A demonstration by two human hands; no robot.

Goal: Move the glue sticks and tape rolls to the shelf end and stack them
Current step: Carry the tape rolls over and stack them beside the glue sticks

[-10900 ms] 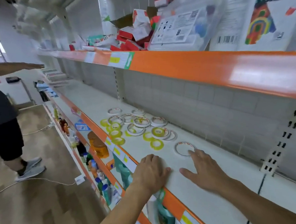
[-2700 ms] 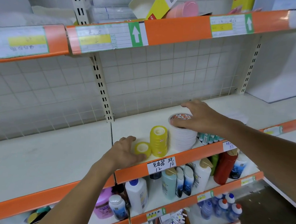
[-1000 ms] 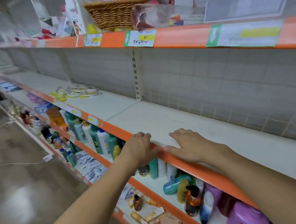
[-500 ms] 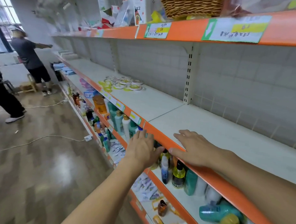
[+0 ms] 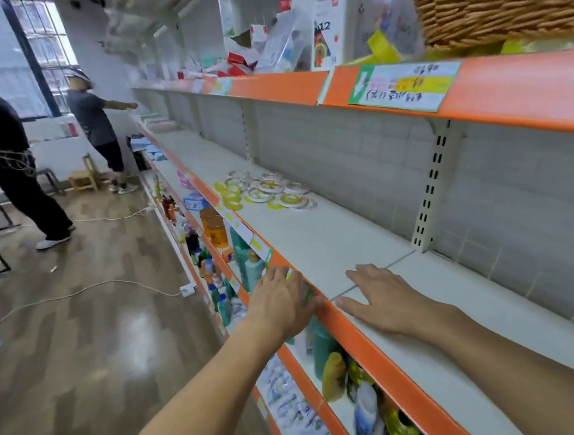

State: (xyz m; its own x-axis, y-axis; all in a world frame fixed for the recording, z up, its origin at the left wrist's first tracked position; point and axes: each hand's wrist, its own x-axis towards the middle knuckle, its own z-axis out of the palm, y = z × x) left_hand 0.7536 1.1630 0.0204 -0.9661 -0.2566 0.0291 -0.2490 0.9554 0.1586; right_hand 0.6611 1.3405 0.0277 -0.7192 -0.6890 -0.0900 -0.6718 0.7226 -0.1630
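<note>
Lower shelves (image 5: pixel 210 246): bottles and tubs stand packed in rows behind the orange edge strips; an orange-capped jar (image 5: pixel 213 227) and teal bottles (image 5: pixel 249 265) sit near the left hand; yellow and blue bottles (image 5: pixel 364 407) are further right, blurred.
Wicker basket (image 5: pixel 502 18): sits on the top shelf at upper right; contents hidden by its wall.
Top shelf (image 5: pixel 287 86): boxes and plastic-wrapped packs piled loosely; handwritten price label (image 5: pixel 403 85) on the orange edge.
Tape rolls (image 5: pixel 267 191): a loose cluster lying flat on the white middle shelf (image 5: pixel 327 243), unstacked; small yellow rolls toward the front edge, wider white-rimmed rolls with printed cores behind them, some overlapping.
Glue sticks: cannot be made out in this view.
Tape rolls relative to the hands: well apart from both hands, further along the shelf to the left of them; neither hand touches a roll.
Left hand (image 5: pixel 282 302): rests on the orange front edge of the middle shelf, over a price tag; fingers lie close together and bend lightly over the edge; it holds nothing.
Right hand (image 5: pixel 384 302): lies palm down on the white shelf surface at the seam between two shelf boards; fingers straight and slightly spread, thumb just beside the orange edge; it holds nothing.
Background, left: two people (image 5: pixel 93 121) stand on the wooden floor (image 5: pixel 86 339) near a window; a white cable (image 5: pixel 72 293) trails across the floor.
</note>
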